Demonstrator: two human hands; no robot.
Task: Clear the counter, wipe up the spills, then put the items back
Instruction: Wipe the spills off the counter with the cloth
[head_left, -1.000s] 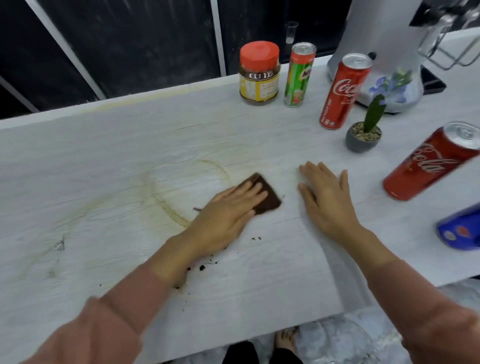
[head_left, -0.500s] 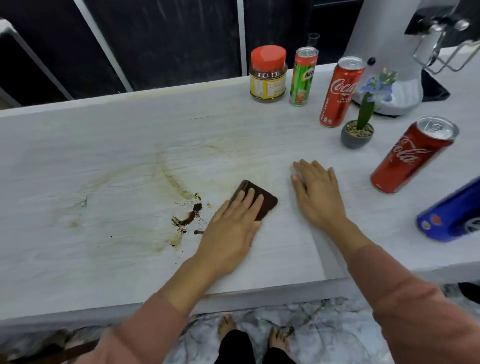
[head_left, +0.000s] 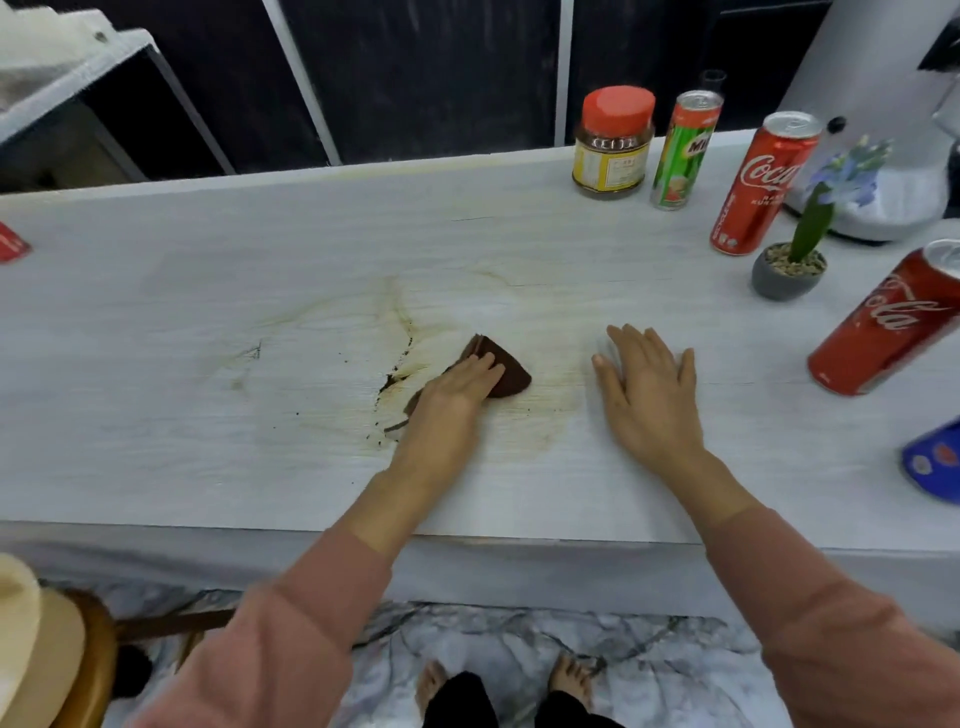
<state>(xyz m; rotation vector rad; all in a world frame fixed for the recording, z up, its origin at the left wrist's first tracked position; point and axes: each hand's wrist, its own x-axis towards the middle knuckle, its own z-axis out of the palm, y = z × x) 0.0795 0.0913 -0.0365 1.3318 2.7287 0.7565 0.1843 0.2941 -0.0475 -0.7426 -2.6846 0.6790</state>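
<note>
**Mid-wipe on the spill, cans waiting on the right**

Far left, a small red thing (head_left: 11, 243) sits at the edge of view on the pale tabletop (head_left: 156, 322). Moving in, there's the brown spill (head_left: 397, 364): a dark streak with loose specks, and faint yellowish rings around it. The left hand (head_left: 452, 397) lies flat on a dark brown cloth (head_left: 509, 371), fingers straight and pressing, right on the spill's edge. The right hand (head_left: 649, 395) is just beside it, spread wide, palm down on the tabletop and holding nothing.

The danger, as I read it, is that the cloth already looks dark, so another pass may smear the stain wider instead of lifting it. The specks could also be swept toward the near edge and onto the floor.

At the back right stands a jar (head_left: 613, 145) with an orange-red lid and something brown showing above its yellow label. Next come a green can (head_left: 685, 150) and a red cola can (head_left: 761, 184); I cannot tell whether either is opened. A small grey pot (head_left: 787, 273) holds pebbles and a blue-flowered plant. A second cola can (head_left: 883, 325) stands near the right arm, and a careless elbow could tip it. A blue packet (head_left: 935, 462) sits at the far edge.
</note>
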